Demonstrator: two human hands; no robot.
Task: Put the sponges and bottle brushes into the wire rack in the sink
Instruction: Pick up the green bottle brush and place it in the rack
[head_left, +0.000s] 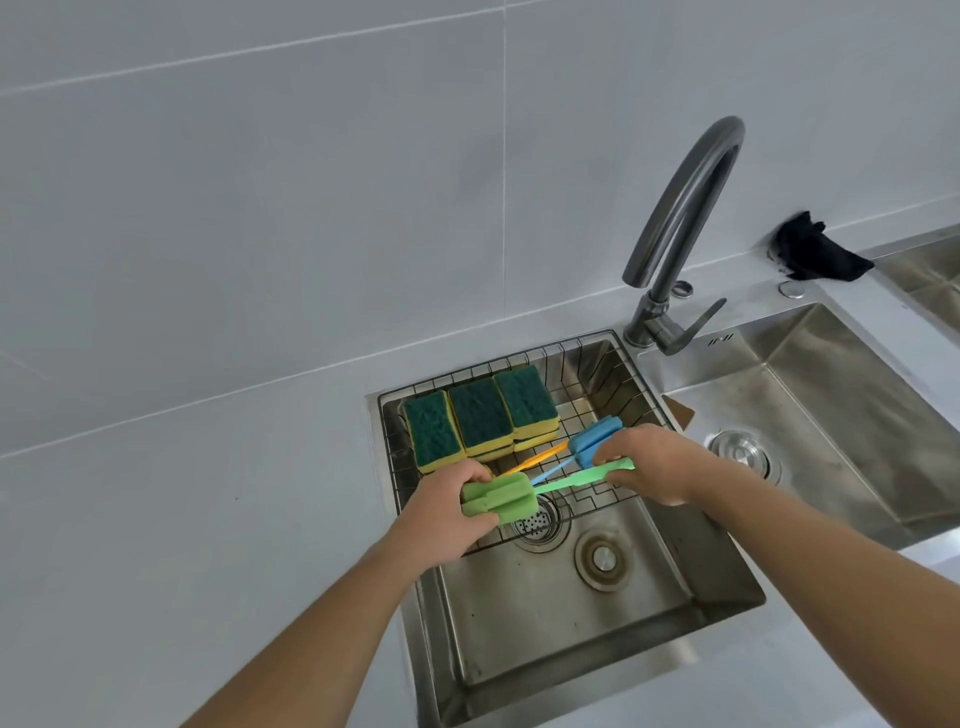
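A green bottle brush (566, 482) is held level over the wire rack (608, 358) in the left sink. My left hand (447, 512) grips its foam head and my right hand (652, 465) pinches the end of its handle. A blue bottle brush (592, 439) lies in the rack just behind, its head beside my right hand. The handle of an orange brush (535, 458) shows beside it; its head is hidden. Three green-and-yellow sponges (480, 421) lie side by side at the rack's back left, with more stacked beneath.
The rack spans the back half of the steel sink (571, 634), above a strainer drain (540, 522) and an overflow fitting (602, 558). A curved faucet (680, 228) rises at the back right. A second basin (841, 415) lies to the right, a black cloth (815, 252) behind it.
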